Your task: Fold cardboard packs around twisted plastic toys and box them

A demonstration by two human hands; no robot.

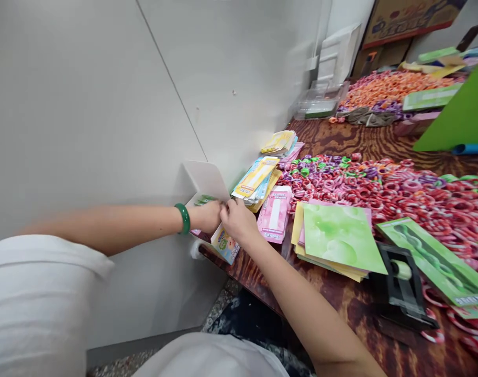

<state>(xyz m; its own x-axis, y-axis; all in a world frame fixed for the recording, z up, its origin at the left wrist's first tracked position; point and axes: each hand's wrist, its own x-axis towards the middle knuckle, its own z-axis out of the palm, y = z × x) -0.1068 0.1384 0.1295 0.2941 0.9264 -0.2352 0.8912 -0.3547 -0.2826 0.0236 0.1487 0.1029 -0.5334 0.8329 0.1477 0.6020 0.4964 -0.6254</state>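
A small printed cardboard box stands at the table's near left corner, its white lid raised against the wall. My left hand, below a green bangle, reaches into the box opening with its fingers curled. Green printed pieces show beside it inside the box. My right hand is at the box's right edge, closed, its fingertips meeting those of my left hand. What either hand grips is hidden. Just right of the box lie pink printed cards and a stack of yellow and blue cards.
Green, pink and yellow sheets lie near the front edge, beside a black tape dispenser and a green package. Heaped red and pink rings cover the middle. A grey wall borders the left.
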